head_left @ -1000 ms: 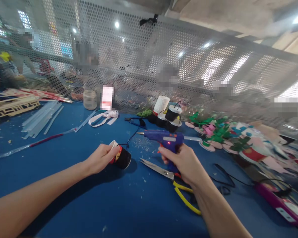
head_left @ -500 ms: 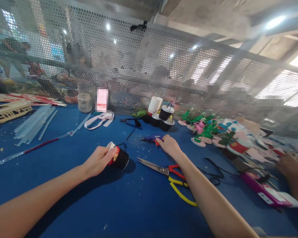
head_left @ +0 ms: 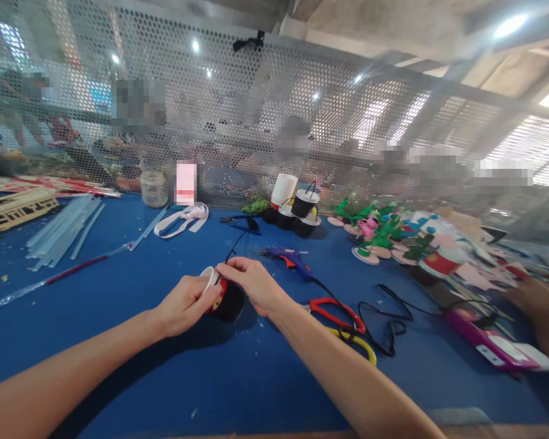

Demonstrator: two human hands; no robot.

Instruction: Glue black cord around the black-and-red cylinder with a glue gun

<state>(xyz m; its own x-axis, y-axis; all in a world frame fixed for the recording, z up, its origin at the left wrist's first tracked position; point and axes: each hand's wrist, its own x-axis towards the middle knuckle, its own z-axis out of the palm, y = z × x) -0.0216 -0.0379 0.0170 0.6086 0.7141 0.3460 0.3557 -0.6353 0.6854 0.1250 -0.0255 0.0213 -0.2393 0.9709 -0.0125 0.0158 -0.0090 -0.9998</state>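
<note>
A blue-covered worktable [head_left: 119,341] carries a purple glue gun [head_left: 289,256], red-and-yellow-handled scissors [head_left: 343,323], clear glue sticks [head_left: 59,228], a glass jar [head_left: 154,188] and coloured foam cutouts [head_left: 393,241].

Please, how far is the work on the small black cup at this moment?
Looks done: the black cup already wears a red band, and three like cups stand by the mesh. The glue gun lies on the table, out of the hands. In hand: the left hand holds the cup while the right hand presses at its rim, where a black cord leaves it. Left: many loose foam pieces wait unused.
</note>
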